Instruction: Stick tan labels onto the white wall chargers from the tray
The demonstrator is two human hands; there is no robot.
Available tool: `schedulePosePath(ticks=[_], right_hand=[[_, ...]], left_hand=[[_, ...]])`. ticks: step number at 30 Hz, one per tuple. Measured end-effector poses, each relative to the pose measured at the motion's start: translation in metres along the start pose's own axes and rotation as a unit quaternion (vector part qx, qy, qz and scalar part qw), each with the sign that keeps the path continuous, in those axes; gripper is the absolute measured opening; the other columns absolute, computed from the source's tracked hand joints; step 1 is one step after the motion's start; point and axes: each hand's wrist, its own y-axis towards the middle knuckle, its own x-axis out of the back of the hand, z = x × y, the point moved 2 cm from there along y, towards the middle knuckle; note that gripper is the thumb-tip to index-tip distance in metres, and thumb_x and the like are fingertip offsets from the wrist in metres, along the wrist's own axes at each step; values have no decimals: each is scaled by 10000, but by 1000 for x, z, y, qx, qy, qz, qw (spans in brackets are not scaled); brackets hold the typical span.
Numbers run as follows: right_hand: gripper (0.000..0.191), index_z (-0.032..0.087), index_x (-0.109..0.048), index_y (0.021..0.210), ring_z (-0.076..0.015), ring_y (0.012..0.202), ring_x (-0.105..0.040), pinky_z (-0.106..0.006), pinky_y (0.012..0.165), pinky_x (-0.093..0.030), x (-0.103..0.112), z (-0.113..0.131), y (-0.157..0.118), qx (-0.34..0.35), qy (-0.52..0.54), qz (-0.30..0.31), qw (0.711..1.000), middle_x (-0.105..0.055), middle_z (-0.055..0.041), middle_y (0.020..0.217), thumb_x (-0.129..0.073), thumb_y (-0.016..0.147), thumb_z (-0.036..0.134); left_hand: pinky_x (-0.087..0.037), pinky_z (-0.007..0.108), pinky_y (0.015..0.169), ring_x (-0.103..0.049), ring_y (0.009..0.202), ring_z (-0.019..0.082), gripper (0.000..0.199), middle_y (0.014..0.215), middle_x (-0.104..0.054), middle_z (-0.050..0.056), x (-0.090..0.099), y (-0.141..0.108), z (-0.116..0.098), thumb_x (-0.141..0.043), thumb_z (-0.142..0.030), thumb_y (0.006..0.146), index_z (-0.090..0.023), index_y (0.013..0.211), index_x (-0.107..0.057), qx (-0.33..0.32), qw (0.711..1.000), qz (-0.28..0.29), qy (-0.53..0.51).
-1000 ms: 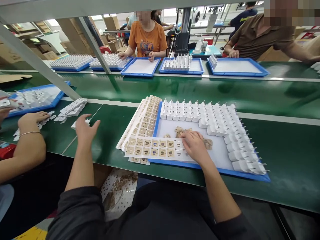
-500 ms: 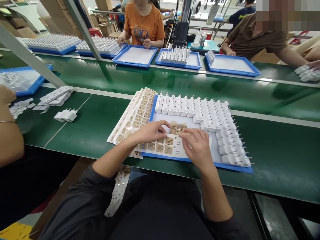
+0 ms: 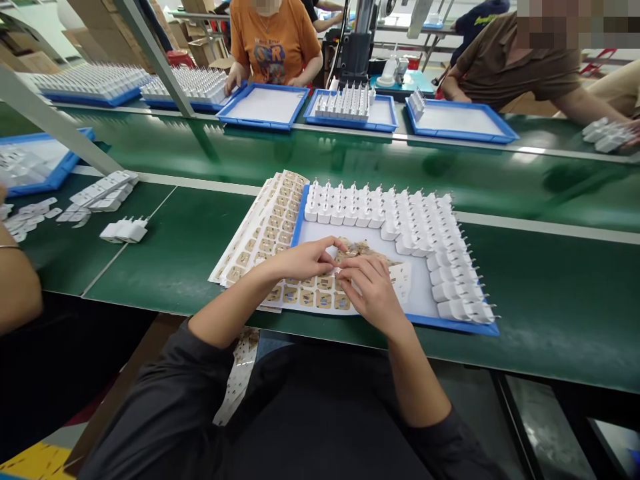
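Observation:
A sheet of tan stickers [image 3: 323, 300] lies over the near left part of a blue-rimmed tray [image 3: 453, 325]. My left hand [image 3: 313, 259] is over the sheet's upper edge, thumb and forefinger curled together; what is between them is too small to make out. Close beside it, my right hand [image 3: 367, 290] has its fingertips pinched at the same edge, also on something I cannot make out. Crumpled tan scraps [image 3: 363, 249] lie just beyond both hands. White plug adapters [image 3: 350, 207] with pins up stand in rows along the tray's far and right sides.
More sticker sheets [image 3: 270, 220] are stacked left of the tray. Farther left lie a few white adapters [image 3: 124, 230] and loose white pieces [image 3: 30, 217]. A person's arm [image 3: 17, 280] is at the left edge. Trays [image 3: 265, 107] and two people are across the green bench [image 3: 550, 300].
My right hand has moved left, close to my left hand. The sticker sheet has shifted left under them. The view has tilted slightly.

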Motion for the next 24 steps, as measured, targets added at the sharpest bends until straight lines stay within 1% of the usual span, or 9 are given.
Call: schedulePosePath(ticks=[3, 5, 9, 11, 14, 17, 20, 22, 24], right_hand=[[172, 223, -630, 1129, -239, 1011, -630, -397, 879, -429, 2, -3, -4, -10, -2, 7, 1000, -738, -72, 1086, -615, 970, 160], [210, 228, -629, 1168, -245, 1007, -625, -406, 884, -427, 2, -5, -5, -5, -12, 6, 1000, -745, -69, 1082, -631, 965, 173], [99, 242, -656, 1014, -241, 999, -626, -415, 878, -418, 0, -5, -5, 11, -16, -8, 1000, -756, -52, 1050, -633, 961, 161], [100, 242, -653, 981, -240, 998, -628, -417, 871, -422, 2, -3, -6, 13, -5, -18, 1000, -758, -52, 1051, -637, 954, 146], [126, 250, -655, 977, -241, 1003, -633, -426, 884, -450, 12, -3, -12, -1, 70, -32, 997, -750, -52, 1053, -660, 933, 132], [133, 260, -656, 961, -234, 979, -645, -424, 875, -498, 24, -10, -25, -68, 191, -63, 977, -723, -50, 997, -667, 922, 133], [126, 263, -659, 958, -222, 925, -657, -402, 837, -525, 25, -21, -39, -147, 232, -90, 957, -708, -36, 918, -655, 928, 140], [121, 262, -663, 964, -211, 889, -666, -383, 814, -534, 20, -27, -46, -175, 232, -92, 952, -710, -28, 892, -648, 934, 146], [119, 262, -667, 965, -204, 867, -670, -372, 803, -538, 15, -30, -51, -183, 230, -110, 949, -715, -25, 890, -643, 937, 150]], left_hand=[[-295, 220, 540, -350, 510, 83, 449, 768, -678, -35, -1, 2, -1, -557, -210, 857, -217, 1296, -466, 3, 1000, 7, 3], [-308, 220, 547, -368, 507, 81, 447, 823, -714, -17, -2, 4, -2, -559, -217, 857, -219, 1293, -463, 3, 1000, 13, 8], [-330, 219, 567, -423, 514, 92, 436, 787, -712, -23, -5, 6, -3, -552, -230, 862, -217, 1290, -466, -5, 1000, 16, 20], [-332, 222, 564, -438, 513, 100, 428, 747, -696, -34, -5, 7, -4, -539, -236, 871, -217, 1293, -471, -5, 999, 15, 35], [-398, 234, 609, -554, 598, 132, 422, 825, -738, -2, -2, 9, -5, -509, -233, 890, -215, 1310, -480, 12, 997, -11, 81], [-477, 262, 718, -682, 801, 178, 365, 1018, -777, 40, 3, 14, -4, -492, -234, 912, -223, 1274, -541, 43, 987, -20, 152], [-497, 307, 853, -693, 1030, 227, 321, 1158, -756, 61, 5, 25, -8, -513, -215, 916, -220, 1222, -609, 23, 962, -17, 273], [-482, 362, 935, -652, 1128, 265, 350, 1205, -728, 94, 4, 39, -17, -546, -227, 921, -202, 1266, -602, -26, 927, -63, 368], [-461, 403, 975, -616, 1161, 287, 406, 1233, -700, 118, -1, 60, -29, -565, -235, 930, -192, 1333, -565, -84, 883, -121, 445]])
